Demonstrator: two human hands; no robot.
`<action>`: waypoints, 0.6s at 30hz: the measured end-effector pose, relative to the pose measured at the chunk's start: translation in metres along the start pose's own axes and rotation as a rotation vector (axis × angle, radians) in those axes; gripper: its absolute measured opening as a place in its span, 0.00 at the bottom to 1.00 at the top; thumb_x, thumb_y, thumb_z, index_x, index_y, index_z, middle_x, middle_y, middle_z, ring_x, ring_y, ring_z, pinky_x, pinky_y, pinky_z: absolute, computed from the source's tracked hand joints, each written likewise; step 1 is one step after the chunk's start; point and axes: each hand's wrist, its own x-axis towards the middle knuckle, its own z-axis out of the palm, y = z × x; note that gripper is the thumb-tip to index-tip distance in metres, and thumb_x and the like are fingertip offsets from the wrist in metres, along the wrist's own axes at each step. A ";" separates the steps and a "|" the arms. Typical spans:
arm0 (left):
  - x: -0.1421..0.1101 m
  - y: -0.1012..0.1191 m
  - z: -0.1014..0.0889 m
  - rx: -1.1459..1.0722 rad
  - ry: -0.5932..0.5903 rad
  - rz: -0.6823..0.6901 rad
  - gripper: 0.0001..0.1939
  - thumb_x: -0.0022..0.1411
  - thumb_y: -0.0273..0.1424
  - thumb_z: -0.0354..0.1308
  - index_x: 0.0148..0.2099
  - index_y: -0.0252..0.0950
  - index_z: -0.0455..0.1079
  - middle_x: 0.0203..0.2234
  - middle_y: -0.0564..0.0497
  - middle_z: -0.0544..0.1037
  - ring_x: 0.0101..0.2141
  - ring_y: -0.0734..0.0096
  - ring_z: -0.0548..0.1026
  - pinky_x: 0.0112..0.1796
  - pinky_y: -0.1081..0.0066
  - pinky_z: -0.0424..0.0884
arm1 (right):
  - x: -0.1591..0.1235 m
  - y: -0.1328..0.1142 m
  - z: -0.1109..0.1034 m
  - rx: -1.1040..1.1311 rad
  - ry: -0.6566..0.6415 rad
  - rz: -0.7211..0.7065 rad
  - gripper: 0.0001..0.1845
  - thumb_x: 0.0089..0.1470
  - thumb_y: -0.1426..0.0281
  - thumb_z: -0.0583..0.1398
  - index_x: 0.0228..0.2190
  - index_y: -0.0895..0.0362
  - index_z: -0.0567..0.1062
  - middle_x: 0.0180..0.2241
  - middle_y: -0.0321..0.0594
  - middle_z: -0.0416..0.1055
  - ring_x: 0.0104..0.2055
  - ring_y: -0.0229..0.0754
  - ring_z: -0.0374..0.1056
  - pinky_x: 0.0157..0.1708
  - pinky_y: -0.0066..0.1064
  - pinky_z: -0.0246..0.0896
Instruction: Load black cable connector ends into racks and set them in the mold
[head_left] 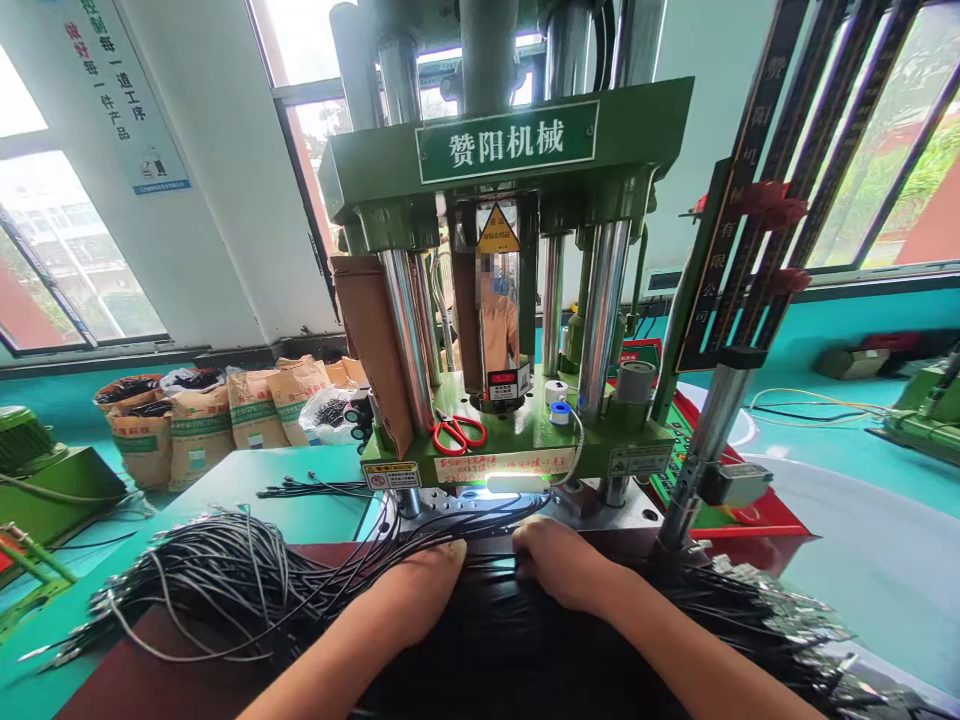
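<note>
My left hand (433, 575) and my right hand (555, 560) are close together in front of the green press (510, 425). Both are closed, with black cables (491, 563) stretched between them. The fingertips are partly hidden behind the hands. More black cables (480, 515) run over the left wrist toward the press's lit lower opening. On the left lies a large heap of black cables (217, 570) with metal ends. Another bundle, with pale connector ends (787, 610), spreads out beyond my right forearm.
Red-handled scissors (459, 433) lie on the press ledge beside a blue-and-white tape roll (559, 412). A red control panel (742, 510) and a metal post (701, 450) stand at right. Several sacks (202, 430) sit behind on the left. A person shows in the press's shiny column.
</note>
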 end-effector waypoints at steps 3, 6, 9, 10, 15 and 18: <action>-0.006 -0.004 -0.010 -0.077 0.041 0.011 0.18 0.59 0.23 0.45 0.50 0.39 0.65 0.43 0.47 0.77 0.43 0.63 0.75 0.46 0.66 0.67 | -0.008 -0.003 -0.008 0.009 0.019 -0.014 0.07 0.55 0.75 0.57 0.35 0.61 0.75 0.34 0.48 0.76 0.37 0.47 0.71 0.33 0.31 0.55; -0.009 -0.010 -0.022 -0.227 0.050 0.058 0.16 0.61 0.29 0.49 0.52 0.41 0.65 0.46 0.50 0.75 0.46 0.64 0.72 0.47 0.68 0.65 | -0.021 -0.004 -0.020 0.035 0.045 -0.053 0.10 0.59 0.72 0.54 0.41 0.59 0.73 0.37 0.46 0.74 0.39 0.46 0.70 0.37 0.31 0.57; -0.008 -0.014 -0.030 -0.245 -0.086 0.122 0.23 0.50 0.40 0.64 0.49 0.41 0.68 0.43 0.51 0.76 0.43 0.60 0.73 0.40 0.70 0.67 | -0.035 -0.006 -0.031 0.090 0.041 -0.115 0.09 0.59 0.70 0.55 0.40 0.55 0.74 0.41 0.42 0.71 0.43 0.45 0.68 0.43 0.32 0.58; -0.007 -0.015 -0.032 -0.221 -0.131 0.129 0.25 0.46 0.43 0.66 0.46 0.41 0.69 0.40 0.51 0.77 0.40 0.59 0.74 0.36 0.71 0.66 | -0.039 -0.007 -0.034 0.113 0.023 -0.131 0.08 0.59 0.69 0.56 0.38 0.55 0.75 0.40 0.42 0.71 0.43 0.45 0.68 0.45 0.32 0.58; -0.003 -0.015 -0.030 -0.137 -0.171 0.180 0.23 0.42 0.48 0.68 0.36 0.39 0.70 0.33 0.53 0.75 0.33 0.63 0.73 0.28 0.73 0.60 | -0.053 -0.010 -0.037 0.187 -0.067 -0.122 0.13 0.49 0.65 0.65 0.39 0.55 0.77 0.44 0.42 0.72 0.48 0.49 0.66 0.48 0.35 0.57; -0.003 -0.015 -0.028 -0.158 -0.167 0.215 0.21 0.43 0.46 0.68 0.35 0.39 0.70 0.31 0.54 0.74 0.33 0.65 0.72 0.28 0.74 0.59 | -0.055 -0.011 -0.034 0.223 -0.086 -0.096 0.20 0.43 0.65 0.69 0.41 0.53 0.77 0.44 0.40 0.72 0.47 0.49 0.66 0.47 0.34 0.58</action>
